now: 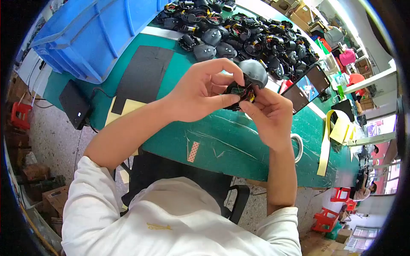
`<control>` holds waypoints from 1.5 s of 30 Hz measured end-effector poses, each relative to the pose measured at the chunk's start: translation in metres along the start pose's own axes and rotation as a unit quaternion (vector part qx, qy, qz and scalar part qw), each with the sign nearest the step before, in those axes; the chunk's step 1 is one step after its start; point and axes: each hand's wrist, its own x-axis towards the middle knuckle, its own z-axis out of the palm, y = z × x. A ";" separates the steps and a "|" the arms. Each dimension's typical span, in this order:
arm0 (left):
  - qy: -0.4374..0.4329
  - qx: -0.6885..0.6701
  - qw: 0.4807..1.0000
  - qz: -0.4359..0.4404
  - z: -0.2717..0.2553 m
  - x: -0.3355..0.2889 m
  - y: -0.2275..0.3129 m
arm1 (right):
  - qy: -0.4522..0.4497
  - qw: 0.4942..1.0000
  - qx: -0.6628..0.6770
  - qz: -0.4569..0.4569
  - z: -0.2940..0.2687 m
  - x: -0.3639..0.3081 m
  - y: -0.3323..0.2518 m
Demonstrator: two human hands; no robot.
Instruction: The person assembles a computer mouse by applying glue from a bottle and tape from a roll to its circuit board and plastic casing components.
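Observation:
Both hands hold one small black electronic device with a rounded dark grey shell point(253, 72) above the green table. Its inside faces me, with a green circuit board and thin coloured wires showing. My left hand point(209, 87) grips it from the left, thumb and forefinger pinching its edge. From the right, my right hand point(271, 113) closes on its lower edge, thumb and fingertips near the yellow and red wires. The fingertips cover part of the wiring. Behind the hands lies a large heap of similar black devices point(212, 37), many with wires exposed.
A blue plastic crate point(85, 42) stands at the far left beside a black mat point(145, 70). A phone with a lit screen point(306, 88) leans right of my hands. A tape roll point(297, 147), yellow strips point(325, 149) and a strip of small tan pieces point(193, 152) lie on the green table point(239, 158).

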 end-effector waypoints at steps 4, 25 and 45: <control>0.030 0.048 0.998 -0.001 -0.003 0.002 -0.005 | 0.062 0.997 -0.047 0.016 0.004 0.002 0.002; 0.166 0.026 0.974 -0.153 -0.003 0.006 -0.010 | 0.052 0.851 -0.503 -0.144 -0.051 0.003 -0.019; 0.027 0.088 0.995 -0.039 0.017 -0.006 -0.020 | 0.295 0.895 -0.185 -0.280 0.008 -0.018 -0.008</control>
